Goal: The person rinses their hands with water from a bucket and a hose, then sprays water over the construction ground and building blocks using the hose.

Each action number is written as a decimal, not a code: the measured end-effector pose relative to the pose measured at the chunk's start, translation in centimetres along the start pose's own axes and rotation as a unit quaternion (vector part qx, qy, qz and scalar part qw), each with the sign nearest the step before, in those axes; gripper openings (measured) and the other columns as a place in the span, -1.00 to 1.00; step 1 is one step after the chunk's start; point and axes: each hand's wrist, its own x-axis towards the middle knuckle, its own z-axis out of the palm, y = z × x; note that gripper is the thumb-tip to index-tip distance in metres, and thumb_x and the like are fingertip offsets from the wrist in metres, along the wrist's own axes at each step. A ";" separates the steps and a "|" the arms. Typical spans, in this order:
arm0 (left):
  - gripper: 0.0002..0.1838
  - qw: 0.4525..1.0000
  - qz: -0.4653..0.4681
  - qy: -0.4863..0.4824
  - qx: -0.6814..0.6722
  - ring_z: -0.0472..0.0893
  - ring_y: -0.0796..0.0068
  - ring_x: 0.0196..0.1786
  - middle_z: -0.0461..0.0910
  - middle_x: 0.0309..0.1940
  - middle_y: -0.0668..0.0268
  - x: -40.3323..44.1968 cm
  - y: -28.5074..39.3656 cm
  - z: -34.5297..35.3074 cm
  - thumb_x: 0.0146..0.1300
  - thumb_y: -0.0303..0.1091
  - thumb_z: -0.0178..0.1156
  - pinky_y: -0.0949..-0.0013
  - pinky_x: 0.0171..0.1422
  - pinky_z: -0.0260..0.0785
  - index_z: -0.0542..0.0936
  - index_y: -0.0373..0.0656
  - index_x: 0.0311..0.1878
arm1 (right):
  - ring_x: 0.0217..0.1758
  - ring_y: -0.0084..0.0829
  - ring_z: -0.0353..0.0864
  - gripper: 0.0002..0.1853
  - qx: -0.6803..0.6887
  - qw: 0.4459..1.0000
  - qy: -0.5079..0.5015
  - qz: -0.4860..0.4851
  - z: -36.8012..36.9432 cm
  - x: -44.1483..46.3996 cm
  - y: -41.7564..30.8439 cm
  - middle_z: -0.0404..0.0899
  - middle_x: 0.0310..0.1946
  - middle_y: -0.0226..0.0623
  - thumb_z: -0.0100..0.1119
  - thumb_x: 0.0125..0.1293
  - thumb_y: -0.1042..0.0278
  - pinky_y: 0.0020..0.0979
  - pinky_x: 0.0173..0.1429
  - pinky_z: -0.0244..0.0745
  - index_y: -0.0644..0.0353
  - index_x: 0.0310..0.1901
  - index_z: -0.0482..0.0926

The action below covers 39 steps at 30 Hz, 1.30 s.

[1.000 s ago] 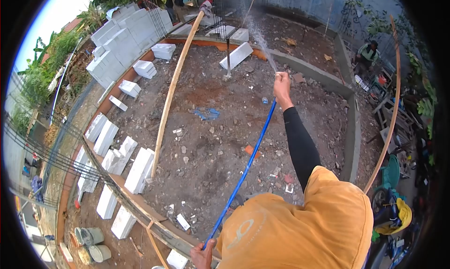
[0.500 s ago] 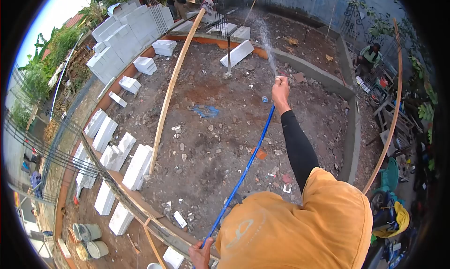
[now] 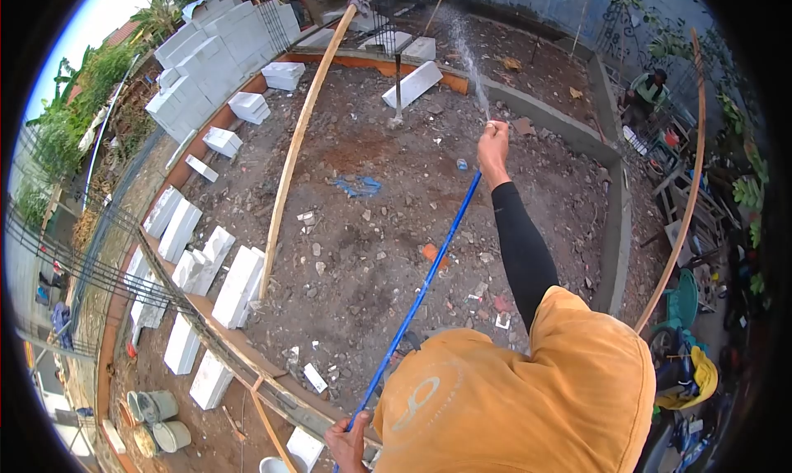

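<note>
My right hand (image 3: 493,153), at the end of a stretched-out arm in a black sleeve, is closed round the end of a blue hose (image 3: 429,279). A spray of water (image 3: 470,56) leaves the hose above my fingers and fans out toward the far soil. Low in the view, my left hand (image 3: 346,442) is wrapped round the same hose beside my orange shirt. Between the two hands the hose runs slantwise over the rubble-strewn ground (image 3: 355,250).
White blocks (image 3: 239,287) lie along the left, with a stacked block wall (image 3: 223,56) behind. A wooden pole (image 3: 309,114) leans left of centre. Buckets (image 3: 172,436) stand at lower left. A person (image 3: 645,94) crouches at right beyond a concrete beam (image 3: 615,225).
My right hand has shifted slightly, first down and then back up, still holding the hose. The spray has drifted a little, and the whole view has tilted slightly.
</note>
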 end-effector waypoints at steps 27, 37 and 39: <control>-0.55 1.000 0.011 0.018 0.001 0.18 0.67 -0.60 0.27 -0.77 0.51 0.7 -0.9 -1.3 0.11 -0.15 0.44 0.38 -0.49 0.01 0.53 -0.31 -0.64 | -0.23 -0.24 0.60 -0.82 0.002 0.995 0.071 -0.076 -1.9 -0.1 -3.3 0.58 -0.29 -0.18 -0.02 0.50 0.29 -0.17 -0.08 0.44 0.20 -0.07 0.47; -0.54 1.000 0.002 0.005 0.014 0.18 0.67 -0.60 0.27 -0.76 0.52 1.5 -1.9 -1.7 0.10 -0.13 0.44 0.37 -0.50 0.00 0.51 -0.31 -0.64 | -0.25 -0.21 0.61 -0.83 -0.012 0.989 0.101 -0.107 -1.9 -1.8 -5.3 0.61 -0.30 -0.19 -0.01 0.50 0.29 -0.15 -0.08 0.45 0.18 -0.08 0.47; -0.54 1.000 0.013 0.006 0.013 0.18 0.67 -0.60 0.27 -0.75 0.52 1.9 -2.4 -1.7 0.10 -0.15 0.44 0.37 -0.50 0.00 0.51 -0.31 -0.65 | -0.26 -0.18 0.62 -0.84 -0.022 0.989 0.102 -0.105 -1.8 -2.2 -5.8 0.61 -0.31 -0.18 -0.01 0.50 0.29 -0.13 -0.08 0.45 0.17 -0.08 0.47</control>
